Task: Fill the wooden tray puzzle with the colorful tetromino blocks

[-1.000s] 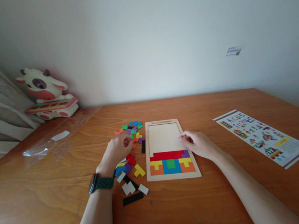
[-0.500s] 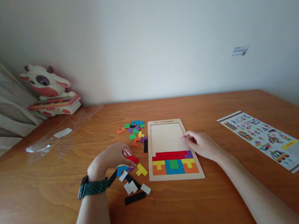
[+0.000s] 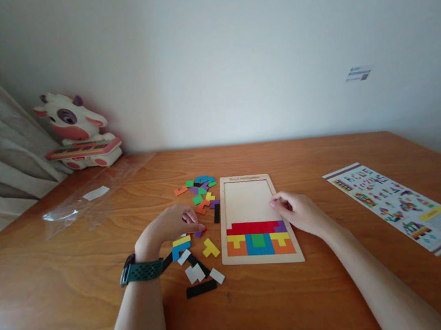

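A wooden puzzle board (image 3: 263, 262) lies flat, its near part filled with red, purple, yellow, orange, blue and green pieces. Its far part shows bare pale wood. My right hand (image 3: 299, 212) rests across the right rim with curled fingers, steadying the board. Left of the board, my left hand (image 3: 173, 224) has thumb and fingers closed over a red puzzle piece (image 3: 203, 229), of which only a sliver shows. Close below are a purple piece (image 3: 199, 235), a yellow piece (image 3: 211, 248) and a blue piece (image 3: 181, 251).
Several white and black pieces lie nearer me, among them a black bar (image 3: 201, 289). More coloured pieces (image 3: 203, 191) are heaped at the board's far left. A printed pattern sheet (image 3: 402, 207) lies right. A clear plastic bag (image 3: 82, 203) and cow toy keyboard (image 3: 83, 149) are far left.
My left hand's fingers have closed over the red piece, which showed more before, and shifted slightly up and right. My right hand stays at the board's rim. The whole view has shifted slightly.
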The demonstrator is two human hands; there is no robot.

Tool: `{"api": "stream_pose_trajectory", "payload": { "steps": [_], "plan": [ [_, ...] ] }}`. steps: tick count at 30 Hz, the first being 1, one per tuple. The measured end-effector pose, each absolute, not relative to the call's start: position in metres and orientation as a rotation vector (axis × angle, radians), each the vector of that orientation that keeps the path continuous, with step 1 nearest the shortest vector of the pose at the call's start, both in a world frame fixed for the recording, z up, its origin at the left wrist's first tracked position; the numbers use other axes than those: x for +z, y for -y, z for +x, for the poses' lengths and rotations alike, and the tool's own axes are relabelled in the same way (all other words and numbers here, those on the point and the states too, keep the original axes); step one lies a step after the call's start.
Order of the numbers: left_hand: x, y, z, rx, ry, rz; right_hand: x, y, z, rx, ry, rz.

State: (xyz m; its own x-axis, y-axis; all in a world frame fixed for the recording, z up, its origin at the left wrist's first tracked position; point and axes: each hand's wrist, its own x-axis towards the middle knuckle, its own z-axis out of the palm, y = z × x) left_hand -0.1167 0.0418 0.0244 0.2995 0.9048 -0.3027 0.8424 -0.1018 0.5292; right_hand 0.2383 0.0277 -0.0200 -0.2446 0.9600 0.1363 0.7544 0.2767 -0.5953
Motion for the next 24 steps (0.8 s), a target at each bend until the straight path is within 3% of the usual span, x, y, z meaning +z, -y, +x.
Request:
{"api": "stream_pose_trajectory", "payload": {
  "steps": [16, 24],
  "plan": [
    [0.037, -0.033, -0.133, -0.282, -1.565, 1.958, -0.017, -0.027, 0.237, 0.601, 2.067, -1.523],
    [0.04, -0.034, -0.119, -0.024, -1.528, 2.053, -0.02, -0.027, 0.238, 0.583, 2.079, -1.529]
  ]
}}
